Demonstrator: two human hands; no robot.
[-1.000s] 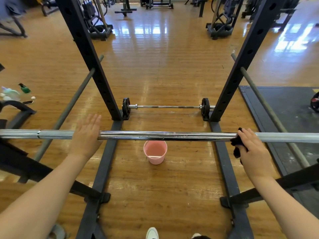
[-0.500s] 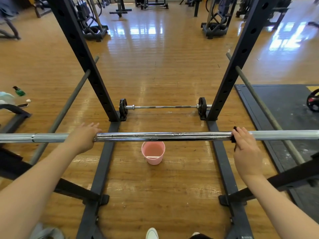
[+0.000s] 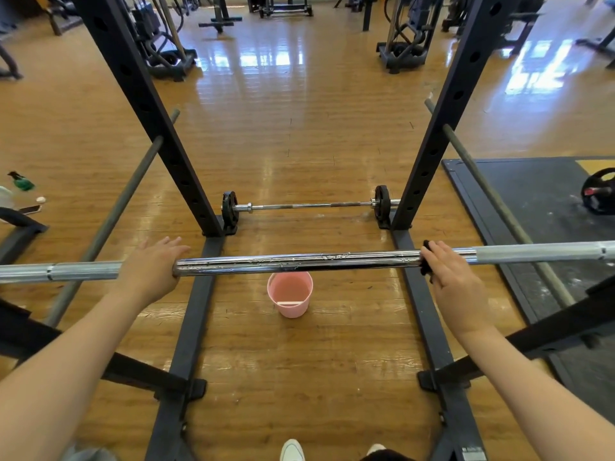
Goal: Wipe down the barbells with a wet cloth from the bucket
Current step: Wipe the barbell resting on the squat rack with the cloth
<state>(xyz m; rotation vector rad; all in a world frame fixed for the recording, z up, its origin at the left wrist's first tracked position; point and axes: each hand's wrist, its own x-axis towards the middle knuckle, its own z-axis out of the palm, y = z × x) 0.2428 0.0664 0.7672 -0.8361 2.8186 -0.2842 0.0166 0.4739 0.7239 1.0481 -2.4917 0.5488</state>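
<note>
Chrome barbell [image 3: 299,261] lies level across the near span of the black rack [image 3: 139,94], both ends cut off by the frame edges. Middle stretch is glossy; the outer lengths past each hand look matte and knurled.

Right hand [image 3: 456,284] lies over the bar near the rack's right base rail, fingers laid forward across it with a black cloth [image 3: 425,262] pressed between palm and bar. Only a sliver of cloth shows at the finger side and below the bar; the rest is hidden under the hand. Cannot tell whether the thumb wraps beneath.

Left hand [image 3: 151,271] rests on top of the bar above the left base rail, fingers straight and slightly spread, holding nothing. The bar section under it is covered.

Pink bucket [image 3: 290,296] stands on the wooden floor [image 3: 299,128] between the two base rails, just below the bar's middle. Contents hard to make out; a pale strip shows on its inner wall.

Second barbell [image 3: 309,205] with small black plates lies on the floor between the rack uprights, farther out; its right end is hidden behind the upright.

Green spray bottle [image 3: 20,182] at the left floor edge. Dark mat [image 3: 532,194] with a weight plate [image 3: 599,194] to the right, partly cut off. White shoe tip [image 3: 292,450] at bottom edge.
</note>
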